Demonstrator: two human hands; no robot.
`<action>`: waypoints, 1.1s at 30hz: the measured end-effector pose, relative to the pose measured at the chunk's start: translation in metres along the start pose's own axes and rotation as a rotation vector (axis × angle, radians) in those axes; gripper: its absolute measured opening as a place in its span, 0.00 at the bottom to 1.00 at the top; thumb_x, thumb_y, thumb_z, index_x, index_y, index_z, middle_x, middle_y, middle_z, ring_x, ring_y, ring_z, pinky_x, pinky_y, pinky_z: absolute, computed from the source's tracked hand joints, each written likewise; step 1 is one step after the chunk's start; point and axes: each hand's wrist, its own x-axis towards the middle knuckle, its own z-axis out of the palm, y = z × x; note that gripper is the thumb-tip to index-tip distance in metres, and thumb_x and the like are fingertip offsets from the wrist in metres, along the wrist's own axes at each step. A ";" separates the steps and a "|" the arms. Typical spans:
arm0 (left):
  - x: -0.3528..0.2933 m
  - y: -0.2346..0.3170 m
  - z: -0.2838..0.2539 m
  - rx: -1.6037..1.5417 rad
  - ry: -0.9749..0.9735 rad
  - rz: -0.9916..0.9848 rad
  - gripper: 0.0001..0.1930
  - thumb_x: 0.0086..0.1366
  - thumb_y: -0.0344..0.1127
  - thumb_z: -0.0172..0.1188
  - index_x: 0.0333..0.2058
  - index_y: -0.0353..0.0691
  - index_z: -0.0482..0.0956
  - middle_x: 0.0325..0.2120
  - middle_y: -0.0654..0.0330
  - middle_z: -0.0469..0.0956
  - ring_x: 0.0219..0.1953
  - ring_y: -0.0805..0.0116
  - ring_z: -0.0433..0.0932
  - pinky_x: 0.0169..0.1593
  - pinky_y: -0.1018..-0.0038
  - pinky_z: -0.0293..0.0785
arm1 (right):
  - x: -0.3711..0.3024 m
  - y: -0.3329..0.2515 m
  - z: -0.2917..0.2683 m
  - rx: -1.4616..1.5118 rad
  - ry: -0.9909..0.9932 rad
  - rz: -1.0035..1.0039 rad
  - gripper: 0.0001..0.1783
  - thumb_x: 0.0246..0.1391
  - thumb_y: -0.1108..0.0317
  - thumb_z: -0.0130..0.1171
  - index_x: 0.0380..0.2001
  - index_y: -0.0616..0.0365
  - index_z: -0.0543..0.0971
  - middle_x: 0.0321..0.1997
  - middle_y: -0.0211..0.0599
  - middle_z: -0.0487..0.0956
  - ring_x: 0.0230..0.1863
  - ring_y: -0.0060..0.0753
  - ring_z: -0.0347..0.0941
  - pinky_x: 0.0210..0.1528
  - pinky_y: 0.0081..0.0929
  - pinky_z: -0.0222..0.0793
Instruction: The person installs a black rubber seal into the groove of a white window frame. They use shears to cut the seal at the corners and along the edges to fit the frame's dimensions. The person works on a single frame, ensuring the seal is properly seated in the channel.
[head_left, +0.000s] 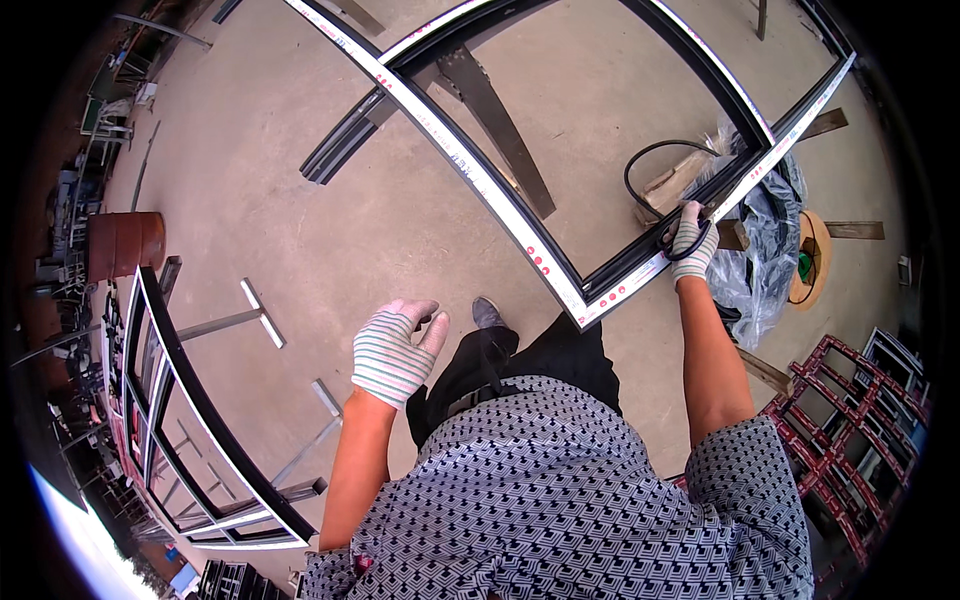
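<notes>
On a concrete floor (330,230), a large window-type frame (465,162) of white-faced, dark-edged rails lies ahead of a worker in a patterned shirt, one corner angled toward the body, above dark beams (500,130). Its long members look stiff and its span awkward, probably fairly heavy for one person; the smooth white face may slip under gloves and its finish could scratch, so the sounder grip seems to be around the outer rails, well apart on opposite sides. A second frame (220,425) leans at left, a plastic-wrapped bundle (745,285) sits at right, a rusty barrel (125,246) stands at far left, and a tan hat (812,262) lies beside the bundle. The gloved left hand (392,345) hangs with nothing visible in it, thumb parted from curled fingers; the right hand (692,243), at the near rail, curls its fingers around a dark loop (684,257), how tightly one cannot tell.
</notes>
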 end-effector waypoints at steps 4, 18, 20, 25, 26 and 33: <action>-0.012 -0.026 0.005 0.031 -0.162 -0.185 0.13 0.67 0.41 0.67 0.42 0.36 0.87 0.35 0.49 0.85 0.36 0.56 0.85 0.44 0.66 0.82 | 0.019 0.009 -0.014 -0.115 0.123 -0.012 0.17 0.70 0.54 0.53 0.36 0.57 0.75 0.15 0.29 0.71 0.12 0.25 0.68 0.14 0.28 0.63; 0.054 -0.026 -0.024 -0.019 -0.130 -0.265 0.16 0.69 0.42 0.66 0.46 0.34 0.87 0.36 0.52 0.86 0.37 0.66 0.85 0.46 0.71 0.81 | -0.015 0.041 -0.059 -0.002 0.263 -0.215 0.09 0.72 0.61 0.55 0.41 0.53 0.80 0.22 0.22 0.74 0.17 0.15 0.66 0.18 0.20 0.61; 0.067 -0.029 -0.039 -0.014 -0.115 -0.275 0.19 0.68 0.45 0.65 0.47 0.34 0.86 0.35 0.50 0.87 0.37 0.62 0.86 0.46 0.69 0.82 | -0.036 0.027 -0.059 0.077 0.249 -0.134 0.10 0.72 0.59 0.56 0.42 0.53 0.80 0.21 0.21 0.72 0.16 0.15 0.64 0.17 0.19 0.59; 0.134 -0.039 -0.081 -0.073 0.016 -0.247 0.18 0.69 0.44 0.65 0.47 0.33 0.86 0.31 0.56 0.86 0.33 0.69 0.82 0.43 0.71 0.80 | -0.054 0.010 -0.059 -0.046 0.221 -0.093 0.10 0.73 0.61 0.54 0.43 0.53 0.80 0.23 0.19 0.73 0.18 0.14 0.65 0.18 0.18 0.59; 0.150 -0.039 -0.088 -0.094 0.055 -0.219 0.18 0.69 0.43 0.65 0.47 0.33 0.86 0.30 0.57 0.85 0.32 0.71 0.81 0.42 0.72 0.80 | -0.054 0.011 -0.057 -0.061 0.206 -0.082 0.10 0.74 0.61 0.54 0.44 0.53 0.80 0.24 0.19 0.73 0.19 0.14 0.65 0.19 0.18 0.60; 0.276 -0.060 -0.111 -0.009 0.274 -0.075 0.18 0.71 0.43 0.64 0.49 0.34 0.85 0.42 0.52 0.86 0.42 0.65 0.84 0.49 0.69 0.79 | -0.082 -0.031 -0.008 -0.157 -0.009 0.153 0.10 0.73 0.65 0.54 0.45 0.58 0.81 0.28 0.23 0.76 0.23 0.16 0.70 0.25 0.19 0.66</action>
